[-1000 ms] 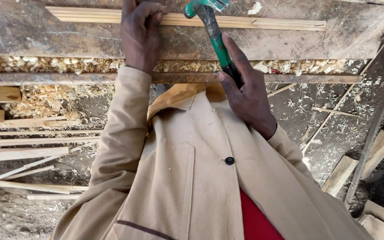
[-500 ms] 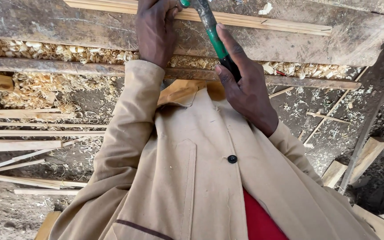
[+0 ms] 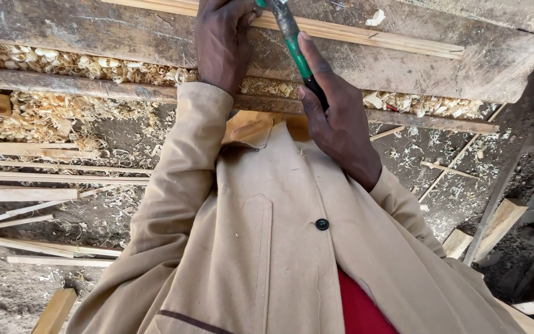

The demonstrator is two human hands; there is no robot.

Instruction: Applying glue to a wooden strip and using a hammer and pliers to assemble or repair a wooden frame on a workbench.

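The right hand [image 3: 338,127] was closed around the green-and-black handle of a hammer [image 3: 298,52], forearm angled up from the tan jacket. Beyond it, the left hand [image 3: 222,40] pressed curled fingers onto a long pale wooden strip [image 3: 366,38] lying on the worn grey workbench [image 3: 94,31].

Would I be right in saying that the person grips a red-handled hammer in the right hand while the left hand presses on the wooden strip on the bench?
Not quite: the hammer handle is green, not red, as the head view shows. The right hand does grip it, and the left hand does press on the wooden strip on the bench.
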